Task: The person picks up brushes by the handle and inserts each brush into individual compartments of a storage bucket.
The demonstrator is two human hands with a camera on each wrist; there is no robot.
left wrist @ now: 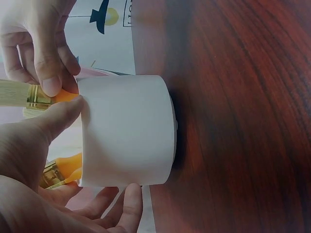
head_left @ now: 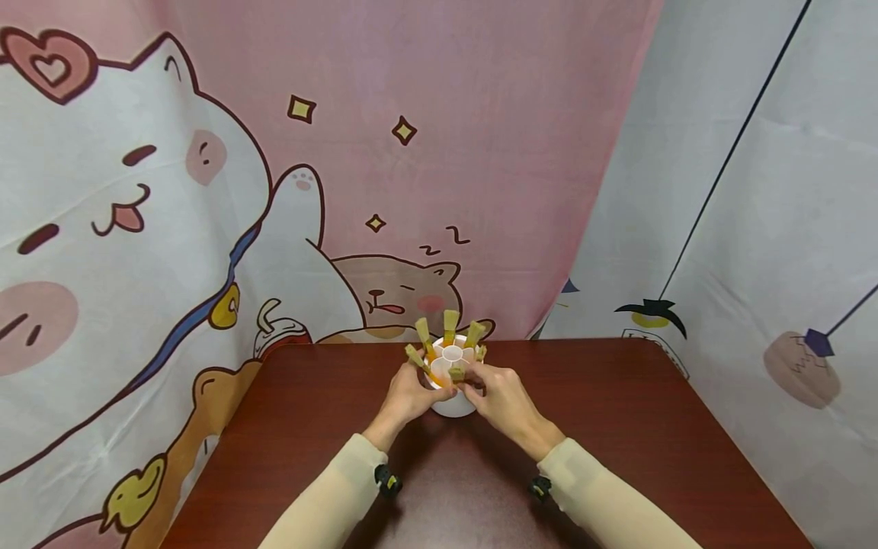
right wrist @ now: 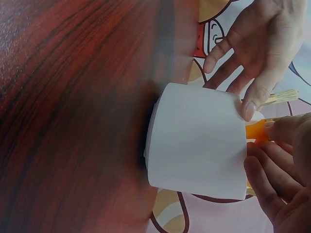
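Observation:
A white round holder [head_left: 454, 406] with several compartments stands upright on the table. Paint brushes with orange handles and brass-coloured ferrules fill it, bristles up; one back brush [head_left: 450, 324] is plain to see. My left hand [head_left: 405, 396] grips the holder, thumb at the rim and fingers along its side. With thumb and fingers, my right hand [head_left: 504, 400] pinches a brush [left wrist: 41, 96] at the near rim. That brush's orange handle [right wrist: 257, 130] goes down behind the holder's wall, so its lower end is hidden.
The dark red-brown wooden table [head_left: 309, 450] reaches a hanging cloth [head_left: 494, 152] printed with cartoon animals, just behind the holder. At the right hangs a pale printed cloth [head_left: 775, 229]. A small dark device sits on each wrist.

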